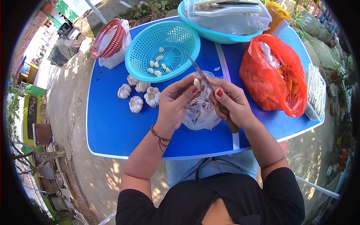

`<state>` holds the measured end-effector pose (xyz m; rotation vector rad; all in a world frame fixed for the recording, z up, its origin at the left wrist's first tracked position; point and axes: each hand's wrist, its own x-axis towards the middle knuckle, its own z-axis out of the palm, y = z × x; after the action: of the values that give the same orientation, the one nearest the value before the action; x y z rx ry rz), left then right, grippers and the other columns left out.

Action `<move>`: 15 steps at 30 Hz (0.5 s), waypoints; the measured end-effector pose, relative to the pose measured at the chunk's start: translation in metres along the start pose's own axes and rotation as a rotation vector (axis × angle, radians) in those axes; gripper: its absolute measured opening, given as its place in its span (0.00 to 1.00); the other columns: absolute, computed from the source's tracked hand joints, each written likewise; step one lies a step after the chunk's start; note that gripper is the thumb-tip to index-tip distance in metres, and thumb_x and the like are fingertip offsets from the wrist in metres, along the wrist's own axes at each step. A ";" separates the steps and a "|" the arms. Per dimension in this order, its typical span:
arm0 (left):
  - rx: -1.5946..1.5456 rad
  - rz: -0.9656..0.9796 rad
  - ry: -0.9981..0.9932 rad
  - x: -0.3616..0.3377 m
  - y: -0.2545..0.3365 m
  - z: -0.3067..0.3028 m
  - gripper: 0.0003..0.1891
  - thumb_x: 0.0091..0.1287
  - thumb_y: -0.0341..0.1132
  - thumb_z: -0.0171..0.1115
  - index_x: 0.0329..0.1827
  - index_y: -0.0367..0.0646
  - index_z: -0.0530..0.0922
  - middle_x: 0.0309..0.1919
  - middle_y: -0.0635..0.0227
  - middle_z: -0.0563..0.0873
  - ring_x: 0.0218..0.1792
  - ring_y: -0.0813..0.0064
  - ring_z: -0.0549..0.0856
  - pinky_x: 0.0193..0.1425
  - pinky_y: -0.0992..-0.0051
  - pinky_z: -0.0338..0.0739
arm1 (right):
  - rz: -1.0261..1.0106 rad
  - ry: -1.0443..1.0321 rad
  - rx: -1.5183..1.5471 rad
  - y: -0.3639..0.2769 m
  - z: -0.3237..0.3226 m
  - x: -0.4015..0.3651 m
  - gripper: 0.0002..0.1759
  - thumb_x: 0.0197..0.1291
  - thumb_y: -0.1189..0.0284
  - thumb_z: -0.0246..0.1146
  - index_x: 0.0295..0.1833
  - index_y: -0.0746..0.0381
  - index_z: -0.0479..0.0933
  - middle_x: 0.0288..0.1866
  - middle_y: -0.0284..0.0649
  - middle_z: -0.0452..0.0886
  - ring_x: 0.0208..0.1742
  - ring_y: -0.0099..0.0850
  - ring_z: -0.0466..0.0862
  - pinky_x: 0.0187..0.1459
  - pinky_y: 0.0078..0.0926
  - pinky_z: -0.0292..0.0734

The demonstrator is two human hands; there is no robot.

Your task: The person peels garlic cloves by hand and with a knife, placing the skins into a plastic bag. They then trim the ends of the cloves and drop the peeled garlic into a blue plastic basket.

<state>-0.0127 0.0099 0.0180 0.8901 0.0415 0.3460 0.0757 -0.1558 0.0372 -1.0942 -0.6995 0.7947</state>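
five garlic bulbs (pixel 138 95) on blue table (pixel 112 127) (outdoors)

We work outdoors, roadside food-prep spot: blue folding table (pixel 112 127) on sunlit dirt ground (pixel 71 112), weeds (pixel 150 7) beyond far edge, painted buildings (pixel 28 71) at left; we note turquoise basket (pixel 150 37), garlic bulbs (pixel 136 104), red bag (pixel 270 78)

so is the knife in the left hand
No, the knife is gripped in the right hand, while the left hand pinches a garlic clove.
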 end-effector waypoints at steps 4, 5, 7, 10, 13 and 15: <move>0.014 -0.017 0.012 0.001 0.003 0.002 0.17 0.68 0.24 0.59 0.59 0.36 0.75 0.51 0.58 0.83 0.51 0.68 0.85 0.53 0.77 0.83 | -0.021 0.000 0.000 -0.002 -0.001 0.000 0.24 0.73 0.64 0.51 0.71 0.58 0.65 0.26 0.27 0.67 0.16 0.13 0.65 0.18 0.11 0.60; 0.021 -0.020 0.010 0.001 0.003 0.002 0.17 0.69 0.24 0.57 0.60 0.36 0.74 0.51 0.58 0.83 0.51 0.68 0.85 0.52 0.78 0.84 | -0.022 0.011 -0.005 -0.002 0.000 0.000 0.24 0.73 0.64 0.51 0.70 0.59 0.65 0.26 0.28 0.67 0.16 0.13 0.64 0.18 0.11 0.60; 0.030 -0.044 0.013 0.000 0.004 0.000 0.17 0.69 0.24 0.57 0.60 0.36 0.73 0.51 0.58 0.83 0.51 0.68 0.85 0.50 0.78 0.84 | -0.024 0.034 -0.016 -0.001 0.002 0.000 0.23 0.73 0.63 0.51 0.69 0.60 0.66 0.26 0.28 0.68 0.16 0.13 0.64 0.18 0.11 0.60; 0.040 -0.043 0.015 0.001 0.003 -0.001 0.16 0.69 0.25 0.57 0.60 0.36 0.73 0.50 0.57 0.83 0.50 0.68 0.85 0.48 0.79 0.84 | -0.027 0.030 -0.084 0.001 -0.001 0.000 0.22 0.72 0.63 0.52 0.66 0.61 0.67 0.27 0.30 0.69 0.16 0.13 0.64 0.18 0.11 0.60; 0.041 -0.011 0.024 0.001 0.003 0.001 0.17 0.67 0.26 0.61 0.58 0.36 0.75 0.49 0.58 0.84 0.48 0.70 0.85 0.49 0.77 0.84 | -0.023 0.042 -0.130 0.000 0.000 0.000 0.21 0.72 0.63 0.53 0.64 0.61 0.66 0.28 0.31 0.70 0.17 0.13 0.65 0.19 0.11 0.60; 0.053 0.007 0.030 0.001 0.002 0.003 0.17 0.66 0.27 0.63 0.57 0.35 0.76 0.48 0.59 0.84 0.47 0.72 0.86 0.50 0.76 0.84 | -0.009 0.031 -0.137 -0.003 0.003 -0.002 0.21 0.71 0.63 0.54 0.65 0.60 0.66 0.29 0.32 0.71 0.17 0.13 0.66 0.19 0.12 0.60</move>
<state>-0.0115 0.0091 0.0216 0.9380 0.0756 0.3659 0.0729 -0.1566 0.0409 -1.2242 -0.7407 0.7288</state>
